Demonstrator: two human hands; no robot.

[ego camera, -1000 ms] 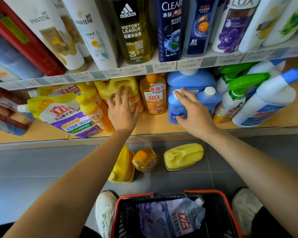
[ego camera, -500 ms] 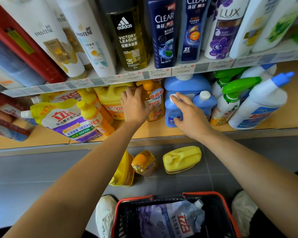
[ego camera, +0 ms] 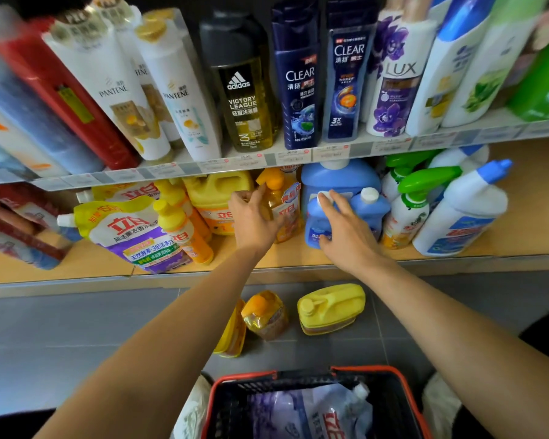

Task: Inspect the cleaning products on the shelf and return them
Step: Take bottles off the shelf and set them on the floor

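Left hand (ego camera: 254,217): shifted from the yellow jug (ego camera: 216,198) onto the translucent orange bottle (ego camera: 284,210), fingers curled round it. Right hand (ego camera: 346,229): fingers clasp the rounded glossy blue bottle (ego camera: 313,218).

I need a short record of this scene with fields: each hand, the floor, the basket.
left hand: grips the orange-capped bottle on the lower shelf
right hand: holds the small blue bottle, a finger on its white cap
floor: yellow jug, amber bottle, second jug
basket: holds a refill pouch
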